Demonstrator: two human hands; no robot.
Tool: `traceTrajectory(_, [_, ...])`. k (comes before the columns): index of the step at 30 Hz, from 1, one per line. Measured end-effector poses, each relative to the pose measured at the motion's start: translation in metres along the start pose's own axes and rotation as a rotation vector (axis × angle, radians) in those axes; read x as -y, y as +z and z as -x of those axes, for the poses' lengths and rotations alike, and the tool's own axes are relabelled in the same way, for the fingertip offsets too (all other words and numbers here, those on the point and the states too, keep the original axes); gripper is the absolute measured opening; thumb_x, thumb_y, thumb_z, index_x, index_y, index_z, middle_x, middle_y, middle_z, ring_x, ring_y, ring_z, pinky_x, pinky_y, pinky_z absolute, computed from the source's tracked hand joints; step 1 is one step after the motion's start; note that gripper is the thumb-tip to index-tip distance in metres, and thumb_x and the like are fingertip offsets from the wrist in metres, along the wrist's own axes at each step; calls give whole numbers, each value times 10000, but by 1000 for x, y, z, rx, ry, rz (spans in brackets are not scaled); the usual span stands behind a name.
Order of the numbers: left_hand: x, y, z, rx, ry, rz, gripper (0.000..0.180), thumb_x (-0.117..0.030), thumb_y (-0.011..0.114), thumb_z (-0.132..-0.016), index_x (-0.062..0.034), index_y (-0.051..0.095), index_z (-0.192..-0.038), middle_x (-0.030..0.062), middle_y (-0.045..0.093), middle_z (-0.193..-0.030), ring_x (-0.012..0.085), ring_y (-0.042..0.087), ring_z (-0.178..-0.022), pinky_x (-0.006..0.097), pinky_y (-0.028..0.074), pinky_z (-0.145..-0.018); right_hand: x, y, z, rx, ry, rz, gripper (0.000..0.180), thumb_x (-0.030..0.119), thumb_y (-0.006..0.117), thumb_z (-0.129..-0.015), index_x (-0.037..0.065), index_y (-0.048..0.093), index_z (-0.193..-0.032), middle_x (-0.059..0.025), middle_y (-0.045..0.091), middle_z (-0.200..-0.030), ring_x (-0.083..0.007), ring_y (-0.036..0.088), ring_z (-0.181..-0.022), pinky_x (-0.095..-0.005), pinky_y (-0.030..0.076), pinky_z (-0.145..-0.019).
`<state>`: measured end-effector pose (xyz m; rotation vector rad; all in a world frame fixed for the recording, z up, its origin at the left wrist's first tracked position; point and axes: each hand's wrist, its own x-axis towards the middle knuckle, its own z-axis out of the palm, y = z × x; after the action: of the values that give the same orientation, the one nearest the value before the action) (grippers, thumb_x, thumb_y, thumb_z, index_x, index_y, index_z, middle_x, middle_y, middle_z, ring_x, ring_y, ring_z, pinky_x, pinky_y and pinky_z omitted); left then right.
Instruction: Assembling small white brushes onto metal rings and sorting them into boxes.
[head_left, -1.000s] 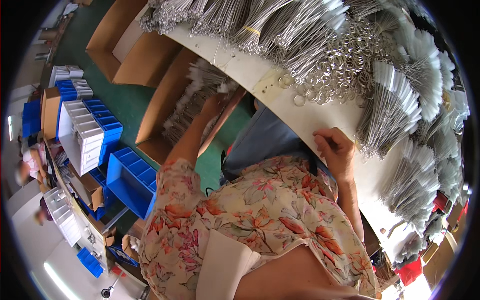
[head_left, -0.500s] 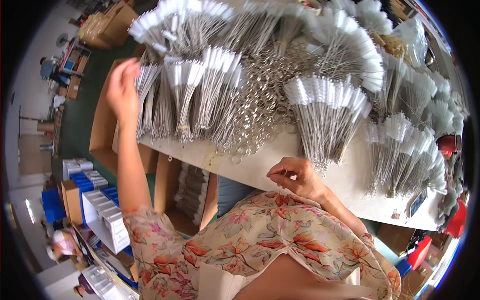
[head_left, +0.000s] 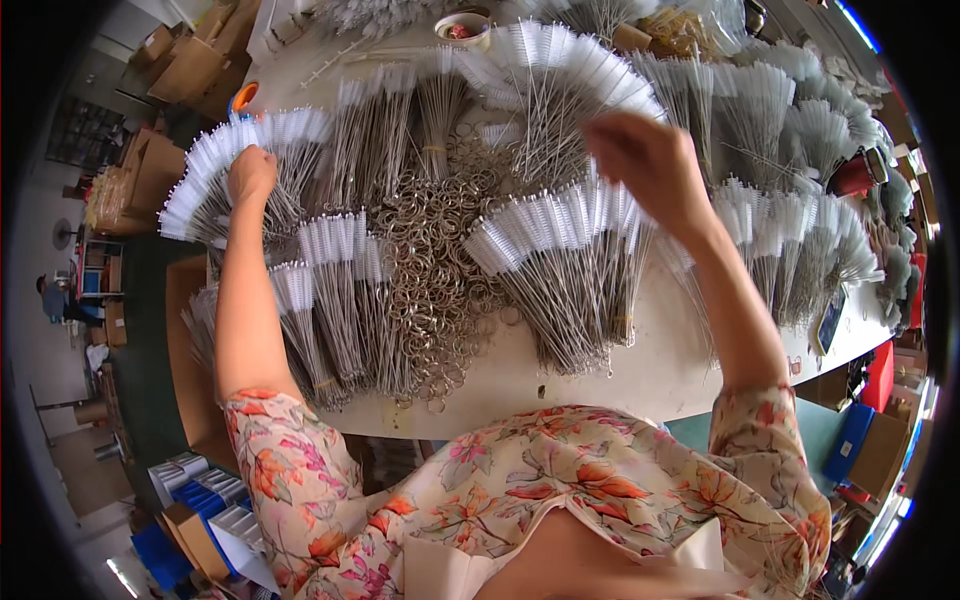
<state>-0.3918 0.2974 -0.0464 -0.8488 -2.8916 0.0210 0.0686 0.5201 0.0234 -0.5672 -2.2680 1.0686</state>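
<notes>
My left hand (head_left: 252, 175) is curled closed over a fanned pile of wire-handled brushes with white bristles (head_left: 190, 190) at the far left of the table. What its fingers hold, if anything, is hidden. On the right, my right hand (head_left: 655, 170) hangs above the table, smeared by motion, so its fingers are hard to read. Below and left of it lies a fan of brushes (head_left: 560, 260), and behind it another large fan (head_left: 590, 70). Between the two sides a heap of metal rings (head_left: 430, 270) spreads over the white table (head_left: 480, 400).
More brush bundles (head_left: 325, 330) lie at the near left, and others (head_left: 790, 240) on the right. A tub (head_left: 462, 32) stands at the back, and an orange roll (head_left: 243, 97) at the back left. A cardboard box (head_left: 190, 380) sits beside the table's left edge.
My left hand has come down onto the far-left brush pile. My right hand has risen from the near table edge and reached forward over the brushes. The view has shifted.
</notes>
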Motion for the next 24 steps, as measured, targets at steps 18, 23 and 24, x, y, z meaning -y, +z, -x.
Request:
traceTrajectory(18, [-152,-1,44,158,358,392,329,-350,653,-759,-22,633,-779,150,646,-768,276,629,-746,365,463,-667,-38,24,-99,-113,47,177,265,294,680,-725,31,670,-759,-87,626,-624,-166,601,-574,-300,482,-584])
traceTrajectory(23, [-147,11,35,163,321,682,252,-261,609,-784,-13,638,-750,126,641,-699,227,618,-664,331,457,-635,-45,-23,-110,-312,-39,-261,152,178,595,-826,30,623,-845,-41,587,-689,-88,536,-582,-250,459,-550])
traceTrajectory(24, [-132,18,31,200,296,718,237,-243,598,-790,-12,645,-757,110,642,-685,199,608,-639,315,452,-620,-38,-34,-115,-267,23,-330,189,172,498,-887,-3,554,-843,-71,567,-740,-115,565,-600,-271,501,-561])
